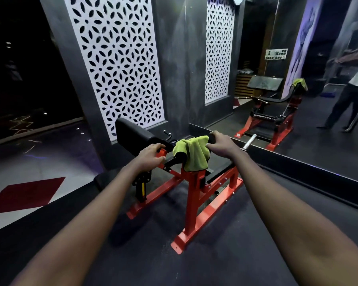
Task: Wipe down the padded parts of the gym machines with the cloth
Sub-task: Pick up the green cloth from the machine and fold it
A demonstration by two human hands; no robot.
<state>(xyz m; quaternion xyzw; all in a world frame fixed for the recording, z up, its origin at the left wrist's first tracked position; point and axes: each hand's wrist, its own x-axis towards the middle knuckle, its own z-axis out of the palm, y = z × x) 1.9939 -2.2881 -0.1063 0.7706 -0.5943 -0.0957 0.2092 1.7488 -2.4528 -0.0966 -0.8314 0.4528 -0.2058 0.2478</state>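
Observation:
A red-framed gym machine (191,195) stands in front of me on dark rubber flooring. Its black arm pad (130,133) slopes up to the left. A yellow-green cloth (194,153) hangs draped over the black padded seat at the machine's top, between my hands. My left hand (151,155) grips the red bracket just left of the cloth, fingers curled over it. My right hand (219,144) is curled round the black padded edge to the right of the cloth. Neither hand holds the cloth.
A large wall mirror (310,112) on the right reflects the machine, the cloth and a standing person. A chrome weight peg (248,143) juts out by the mirror's base. A pillar with a white lattice panel (116,65) rises behind the machine. Pale tiled floor lies to the left.

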